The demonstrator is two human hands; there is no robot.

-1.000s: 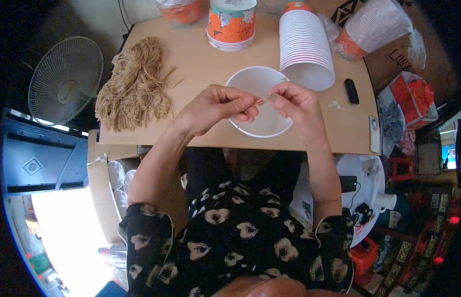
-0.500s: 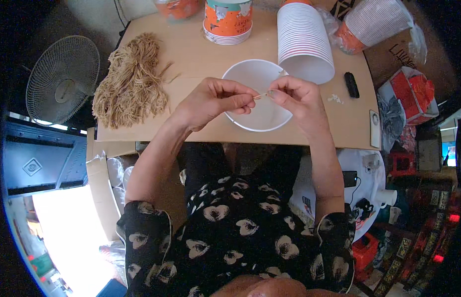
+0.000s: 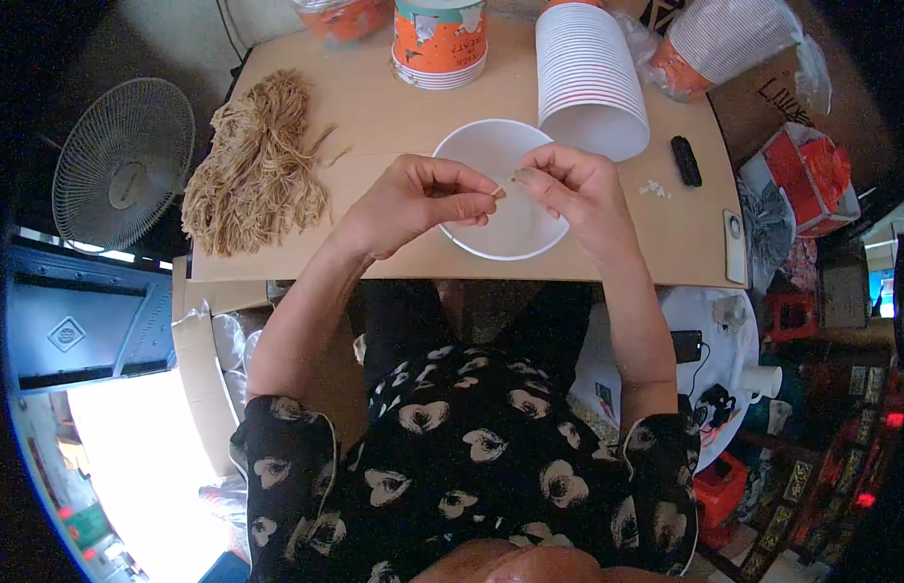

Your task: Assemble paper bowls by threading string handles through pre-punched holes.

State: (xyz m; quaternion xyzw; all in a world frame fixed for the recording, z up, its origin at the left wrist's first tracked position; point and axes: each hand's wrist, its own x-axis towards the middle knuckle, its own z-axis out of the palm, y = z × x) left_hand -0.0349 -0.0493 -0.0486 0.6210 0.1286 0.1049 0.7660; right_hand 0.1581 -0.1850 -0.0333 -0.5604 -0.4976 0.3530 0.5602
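My left hand [image 3: 413,206] pinches thumb against forefinger on a short, thin pale cord [image 3: 498,190], its end just showing at the fingertips. Facing it across a small gap, my right hand [image 3: 578,194] has thumb and forefinger pressed together; a tiny bit of something shows at their tips, too small to name. Both hands are held above a round white paper tub [image 3: 520,238], whose open mouth faces up on the cardboard-topped table [image 3: 374,126]. To the left lies a heap of tan cords [image 3: 257,175], loosely bunched and frayed-looking.
A long stack of white tubs [image 3: 590,68] lies on its side at the back right. Beside it stand an orange printed tub [image 3: 439,49] and a plastic-wrapped stack [image 3: 729,44]. A black object [image 3: 685,161], white scraps [image 3: 654,188] and a pale phone-like slab [image 3: 734,246] lie rightward. A fan [image 3: 126,165] stands left.
My fingertips have drawn slightly apart; the cord that spanned from one hand to the other now shows only at the left fingertips. The view has shifted slightly.
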